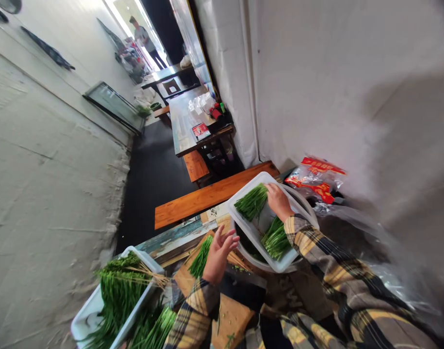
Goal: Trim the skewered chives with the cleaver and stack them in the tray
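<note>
My right hand (278,199) reaches into a white tray (244,191) and rests on the green chive skewers (251,201) lying in it, fingers curled over them. A second bunch of chives (276,238) lies nearer me in the same tray. My left hand (219,253) hovers over a wooden cutting board (232,317), fingers spread, beside a small bundle of cut chives (200,257). Both arms wear plaid sleeves.
Another white tray (91,308) piled with skewered chives stands at lower left. A metal bowl rim (309,208) sits under the right tray. Red snack bags (316,179) lie by the wall. Wooden benches (207,196) and tables run down the room; a person stands far off.
</note>
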Motion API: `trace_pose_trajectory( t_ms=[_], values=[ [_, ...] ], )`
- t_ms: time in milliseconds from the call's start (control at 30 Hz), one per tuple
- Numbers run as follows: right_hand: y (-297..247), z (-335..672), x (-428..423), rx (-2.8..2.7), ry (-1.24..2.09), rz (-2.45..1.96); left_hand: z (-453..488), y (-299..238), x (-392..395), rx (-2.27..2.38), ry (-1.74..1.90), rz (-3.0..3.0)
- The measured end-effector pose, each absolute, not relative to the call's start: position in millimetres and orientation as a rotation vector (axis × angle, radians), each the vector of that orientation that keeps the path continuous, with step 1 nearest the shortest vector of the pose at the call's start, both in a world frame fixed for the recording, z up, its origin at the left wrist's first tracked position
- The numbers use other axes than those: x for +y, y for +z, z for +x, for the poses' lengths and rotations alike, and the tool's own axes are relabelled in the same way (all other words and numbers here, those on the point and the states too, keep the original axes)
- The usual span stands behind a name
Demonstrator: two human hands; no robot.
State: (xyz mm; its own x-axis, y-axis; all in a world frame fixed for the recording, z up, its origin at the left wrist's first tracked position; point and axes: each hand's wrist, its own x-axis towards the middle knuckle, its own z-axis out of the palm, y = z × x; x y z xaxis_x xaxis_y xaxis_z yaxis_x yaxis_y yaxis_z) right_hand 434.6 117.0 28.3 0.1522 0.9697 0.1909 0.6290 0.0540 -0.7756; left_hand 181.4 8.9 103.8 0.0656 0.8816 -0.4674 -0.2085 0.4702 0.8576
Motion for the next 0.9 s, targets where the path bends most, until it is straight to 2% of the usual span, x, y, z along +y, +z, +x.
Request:
trace_pose_trajectory(
  t_ms=[167,400,633,767,900],
  values=[
    [28.9,420.2,81.7,-1.919,0.336,-1.620,166.3,99.0,-13.7,1.378,0.889,0.611],
    [26.4,377.0,84.1,-2.147,0.373,-1.518,159.7,96.4,-36.4,1.420,0.847,0.598],
    [21.1,378.4,91.9,-2.156,0.438,-1.514,131.8,77.4,-59.0,1.464,0.863,0.538],
    [42.2,395.5,84.1,-2.119,0.472,-1.421,114.7,68.6,-75.8,1.465,0.912,0.481],
    [73.3,399.4,48.8,-1.829,0.451,-1.399,93.8,51.6,-94.1,1.500,0.960,0.384]
  ],
)
